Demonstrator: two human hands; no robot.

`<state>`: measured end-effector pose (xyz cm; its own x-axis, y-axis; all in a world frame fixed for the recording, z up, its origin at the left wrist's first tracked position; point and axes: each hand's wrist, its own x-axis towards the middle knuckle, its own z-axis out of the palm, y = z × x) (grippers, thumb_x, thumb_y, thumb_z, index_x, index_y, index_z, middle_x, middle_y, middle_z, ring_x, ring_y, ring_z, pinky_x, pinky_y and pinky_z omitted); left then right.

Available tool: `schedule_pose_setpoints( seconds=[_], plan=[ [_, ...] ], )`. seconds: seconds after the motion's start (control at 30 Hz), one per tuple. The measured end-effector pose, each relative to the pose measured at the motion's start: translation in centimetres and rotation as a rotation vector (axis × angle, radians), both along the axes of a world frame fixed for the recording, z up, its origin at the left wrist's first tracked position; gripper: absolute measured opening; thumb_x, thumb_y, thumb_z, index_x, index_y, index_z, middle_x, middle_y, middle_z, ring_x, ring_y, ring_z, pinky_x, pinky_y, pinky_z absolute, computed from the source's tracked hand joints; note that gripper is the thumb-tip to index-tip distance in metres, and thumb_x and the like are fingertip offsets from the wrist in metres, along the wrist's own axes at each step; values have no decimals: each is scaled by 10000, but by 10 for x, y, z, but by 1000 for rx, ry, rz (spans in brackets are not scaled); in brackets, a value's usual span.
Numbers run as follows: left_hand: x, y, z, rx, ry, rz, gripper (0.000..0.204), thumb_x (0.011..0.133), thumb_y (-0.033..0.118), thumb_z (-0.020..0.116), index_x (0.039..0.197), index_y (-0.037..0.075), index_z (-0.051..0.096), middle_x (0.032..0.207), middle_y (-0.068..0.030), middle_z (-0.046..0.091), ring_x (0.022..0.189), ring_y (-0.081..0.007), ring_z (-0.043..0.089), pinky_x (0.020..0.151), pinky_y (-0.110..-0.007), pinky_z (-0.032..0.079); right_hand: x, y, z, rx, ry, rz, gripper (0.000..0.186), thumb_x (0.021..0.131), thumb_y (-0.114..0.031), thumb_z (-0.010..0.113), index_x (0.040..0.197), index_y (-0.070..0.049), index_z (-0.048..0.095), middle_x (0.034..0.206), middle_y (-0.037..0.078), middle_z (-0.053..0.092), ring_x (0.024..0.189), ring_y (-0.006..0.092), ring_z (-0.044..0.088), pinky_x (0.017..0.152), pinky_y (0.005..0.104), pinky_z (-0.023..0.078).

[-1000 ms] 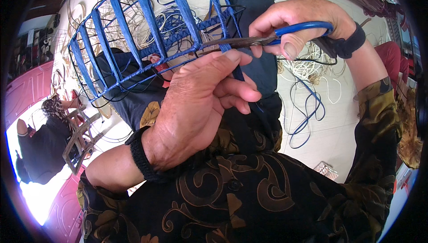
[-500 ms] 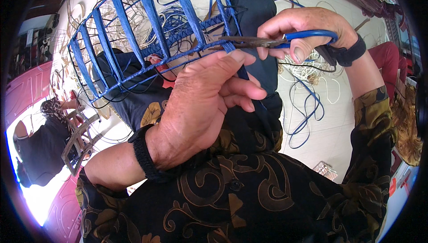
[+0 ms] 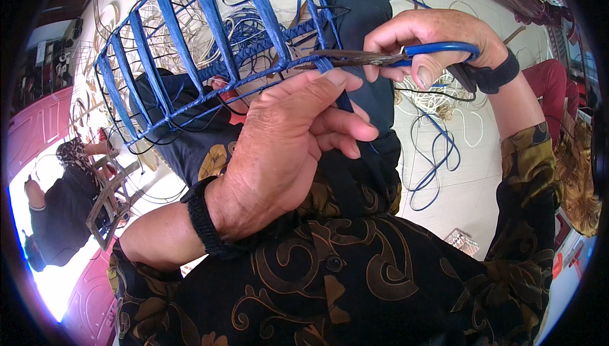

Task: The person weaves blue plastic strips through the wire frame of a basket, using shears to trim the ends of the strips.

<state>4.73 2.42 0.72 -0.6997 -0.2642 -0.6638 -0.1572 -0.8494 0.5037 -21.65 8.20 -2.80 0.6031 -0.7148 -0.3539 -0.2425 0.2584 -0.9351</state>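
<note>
Currently, right hand (image 3: 453, 28): curled in round the scissors (image 3: 375, 58), thumb bent in front of the blue handles; I see a full hold.
Left hand (image 3: 269, 146): thumb and forefinger pinched on the strip (image 3: 325, 64), other fingers loosely bent, a gap between them.
Scissors: tips point to picture left, handles right; long axis nearly level. Blades sit at the strip, by the frame's near right corner; I can't tell how far apart they are.
Strip: blue, flat; comes off the frame edge, goes under the left thumb, hangs down behind the fingers.
Frame (image 3: 213, 25): upper left of my view, over the legs. Long axis climbs from lower left to upper right; blue-wrapped slats run across it, leaning, tops toward the left.
Knee (image 3: 358, 13): dark cloth, just behind the blades.
Floor (image 3: 460, 187): pale, tiled.
Cords (image 3: 438, 101): cream tangle on the floor below the right hand; more, cream and blue, beyond the frame.
Ribbon (image 3: 415, 187): blue, looped on the floor, right of the legs.
Room, left: I get another person (image 3: 60, 219) in dark clothes beside a wooden chair (image 3: 101, 212), bright light behind, pink panels (image 3: 38, 124).
</note>
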Motion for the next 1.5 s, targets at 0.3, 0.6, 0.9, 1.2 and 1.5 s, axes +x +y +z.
schedule_pose_setpoints(
  seconds=[0.3,0.6,0.9,1.2,1.5],
  plan=[
    [-3,-1,-2,3,9,-18,307,1051,253,498,1139,-21,605,905,-149,714,747,-181,712,640,-285,560,-1,3,0,5,-8,-32,674,825,-629,699,1102,-17,653,754,-6,555,664,99,505,592,249,397],
    [-6,3,-9,-26,47,-23,302,1058,253,480,1140,-10,603,954,-160,710,841,-201,727,673,-289,570,0,4,-1,27,-34,-31,658,833,-618,698,1099,-18,653,764,-4,555,674,97,505,593,249,394],
    [-4,6,-9,-55,41,-13,308,1047,266,506,1124,-8,623,952,-155,710,828,-202,728,652,-290,568,-2,3,-6,-13,-58,-8,644,851,-595,695,1096,-1,646,746,-7,554,640,87,505,567,241,398],
    [-2,5,-7,-41,50,-20,309,1049,264,499,1117,-11,621,941,-150,711,802,-195,725,644,-287,562,-1,4,-8,-19,-49,-21,669,833,-622,699,1099,-10,652,761,5,576,651,97,527,572,247,418],
    [-2,4,-6,-54,52,-25,310,1051,267,496,1111,-13,613,936,-148,710,791,-192,723,636,-285,555,3,3,-3,-49,32,-32,683,821,-650,690,1089,-22,664,791,16,592,699,117,548,613,257,434]
  ],
)
